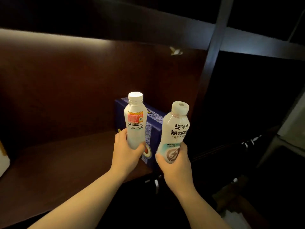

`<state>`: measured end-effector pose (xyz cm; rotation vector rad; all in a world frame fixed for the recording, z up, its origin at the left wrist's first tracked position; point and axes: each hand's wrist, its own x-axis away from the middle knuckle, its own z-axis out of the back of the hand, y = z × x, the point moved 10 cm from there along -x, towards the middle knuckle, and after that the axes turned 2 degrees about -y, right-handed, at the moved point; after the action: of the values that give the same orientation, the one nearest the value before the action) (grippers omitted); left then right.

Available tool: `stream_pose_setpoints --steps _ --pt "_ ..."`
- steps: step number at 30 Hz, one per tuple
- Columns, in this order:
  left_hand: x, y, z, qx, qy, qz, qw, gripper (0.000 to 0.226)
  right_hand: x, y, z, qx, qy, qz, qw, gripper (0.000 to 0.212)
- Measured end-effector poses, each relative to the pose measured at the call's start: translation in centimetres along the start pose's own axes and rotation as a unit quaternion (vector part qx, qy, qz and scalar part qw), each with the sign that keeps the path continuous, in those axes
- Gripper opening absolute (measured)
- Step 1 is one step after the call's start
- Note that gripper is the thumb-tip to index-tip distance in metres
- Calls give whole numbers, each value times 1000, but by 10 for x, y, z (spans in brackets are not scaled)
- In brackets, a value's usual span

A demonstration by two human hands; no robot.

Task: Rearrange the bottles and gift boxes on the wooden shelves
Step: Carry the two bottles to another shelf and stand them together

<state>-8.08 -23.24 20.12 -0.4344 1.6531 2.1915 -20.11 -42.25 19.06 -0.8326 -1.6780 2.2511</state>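
My left hand [127, 152] grips the bottom of a white plastic bottle with a red label panel [135, 119], held upright in front of the shelf. My right hand [175, 166] holds a second white bottle with black printed characters [176, 131], tilted slightly right. Behind both bottles a dark blue patterned gift box [154, 123] stands on the wooden shelf board [66, 156], against the right side of the compartment. The box's lower front is partly hidden by my hands.
A dark vertical post [209, 63] divides this compartment from a dark one on the right. A white object [4, 161] shows at the left edge of the shelf. Drawer handles [156, 183] sit below the shelf edge.
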Motion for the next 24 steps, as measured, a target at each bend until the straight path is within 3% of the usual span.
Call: stream_pose_setpoints --steps 14,24 --pt "49 146 -267 26 -55 -11 998 72 -32 33 312 37 68 4 997 58" --pt "-12 145 -448 31 -95 -19 995 83 -130 98 414 80 104 5 991 64"
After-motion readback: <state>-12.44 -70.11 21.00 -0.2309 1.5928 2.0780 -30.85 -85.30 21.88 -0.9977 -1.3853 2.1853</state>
